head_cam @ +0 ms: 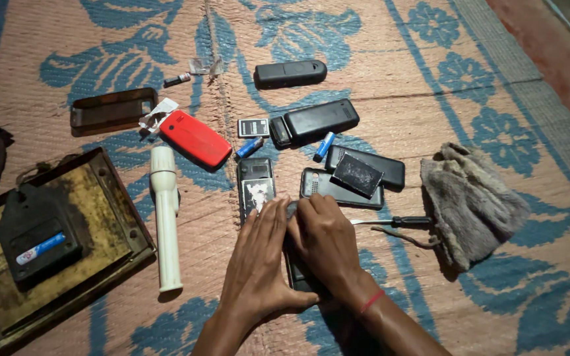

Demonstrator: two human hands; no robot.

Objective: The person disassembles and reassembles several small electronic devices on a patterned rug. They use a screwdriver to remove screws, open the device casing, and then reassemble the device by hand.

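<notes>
Floor-level repair spot in a home, it looks like: a woven mat [390,79] with blue flowers, old phones [313,121] opened up, loose batteries [324,146], a screwdriver [394,222], a rag [473,201].

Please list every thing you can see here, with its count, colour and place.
mat: 1, tan and blue, under everything
dark phones: about 6, black, centre
red phone: 1, left of centre
torch: 1, white, left
small batteries: 2, blue, centre
screwdriver: 1, black handle, right
cloth: 1, grey, right
tray: 1, brown, far left
black device: 1, under both hands
left hand: 1
right hand: 1
</notes>
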